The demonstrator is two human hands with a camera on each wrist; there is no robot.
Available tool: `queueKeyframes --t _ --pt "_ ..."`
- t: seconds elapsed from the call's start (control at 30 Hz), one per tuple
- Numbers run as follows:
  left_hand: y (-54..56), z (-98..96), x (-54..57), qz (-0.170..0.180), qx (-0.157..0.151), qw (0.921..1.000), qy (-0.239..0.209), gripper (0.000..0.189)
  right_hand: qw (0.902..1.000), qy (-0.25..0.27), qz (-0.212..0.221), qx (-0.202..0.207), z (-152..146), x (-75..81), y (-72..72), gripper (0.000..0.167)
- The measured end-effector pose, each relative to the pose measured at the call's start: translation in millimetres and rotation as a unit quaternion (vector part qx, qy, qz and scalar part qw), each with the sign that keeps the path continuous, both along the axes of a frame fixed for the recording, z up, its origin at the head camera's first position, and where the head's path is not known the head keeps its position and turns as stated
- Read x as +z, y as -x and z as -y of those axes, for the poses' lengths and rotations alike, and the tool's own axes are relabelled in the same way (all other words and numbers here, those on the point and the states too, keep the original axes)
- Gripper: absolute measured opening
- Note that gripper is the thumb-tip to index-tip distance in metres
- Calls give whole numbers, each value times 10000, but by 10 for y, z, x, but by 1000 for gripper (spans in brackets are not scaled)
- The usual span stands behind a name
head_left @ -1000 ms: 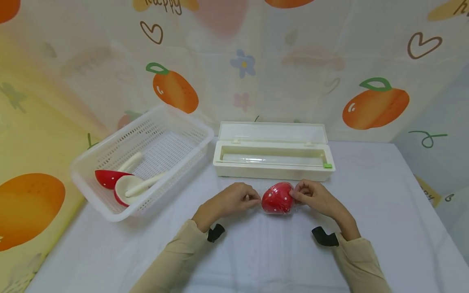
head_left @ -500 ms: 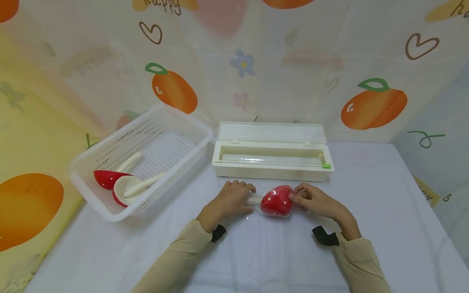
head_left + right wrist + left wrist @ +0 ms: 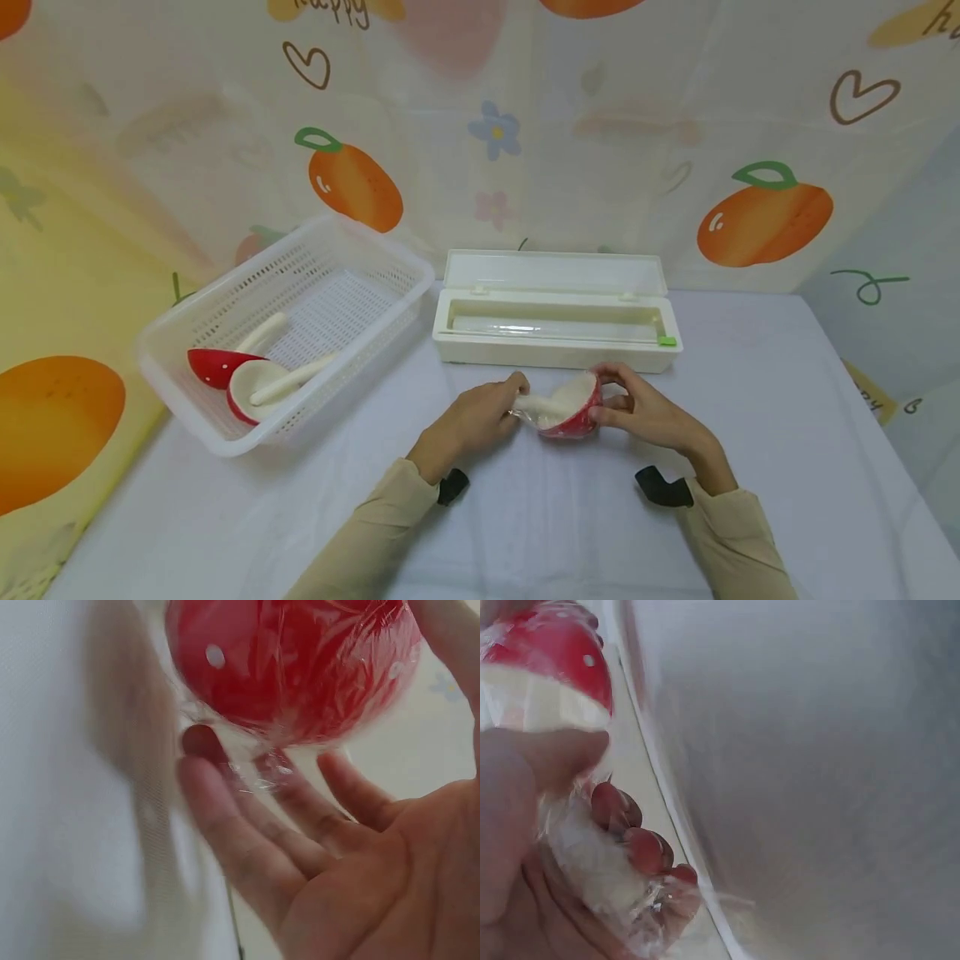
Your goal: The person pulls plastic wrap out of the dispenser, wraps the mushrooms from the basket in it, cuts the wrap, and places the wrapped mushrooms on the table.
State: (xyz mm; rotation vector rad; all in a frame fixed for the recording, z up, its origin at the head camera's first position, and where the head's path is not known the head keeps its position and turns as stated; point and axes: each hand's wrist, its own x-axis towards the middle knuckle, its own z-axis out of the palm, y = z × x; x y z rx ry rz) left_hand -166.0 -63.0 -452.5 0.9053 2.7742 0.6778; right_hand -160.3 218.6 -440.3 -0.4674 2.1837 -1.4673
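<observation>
A red, white-dotted ladle (image 3: 572,423) with a cream inside is held just over the table, its open bowl tilted up in the head view. Clear plastic film (image 3: 592,855) covers it and bunches around the handle. My left hand (image 3: 474,419) grips the wrapped handle, fingers curled round it in the left wrist view. On the other side, my right hand (image 3: 654,414) holds the bowl between thumb and fingers. In the right wrist view the dotted underside (image 3: 277,667) shows, with a film tail hanging by the fingertips.
Behind the hands stands a white cling film dispenser (image 3: 555,354) with its lid up and a roll inside. A white perforated basket (image 3: 352,221) at the left holds two similar red and cream ladles (image 3: 217,367). A printed curtain hangs behind the white-covered table.
The ladle has been turned over, from red underside up to cream inside up. My left hand let loose of the handle side, then closed round the handle; my right hand stayed at the bowl.
</observation>
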Motion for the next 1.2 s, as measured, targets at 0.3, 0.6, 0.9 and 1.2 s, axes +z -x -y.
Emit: queueKeyframes --t 0.3,0.6,0.9,1.2 --pt "-30 -11 -46 962 106 9942 -464 38 9990 449 -51 69 26 -24 -6 76" --pt "-30 119 -10 1252 50 9889 -799 51 9982 -228 -514 -198 76 -47 -10 90" --pt "2 249 1 928 428 9919 -750 24 9967 -385 -638 -321 15 9 -23 86" --pt "-25 153 1 1133 175 9902 -800 24 9983 -337 -457 -161 -227 50 -5 79"
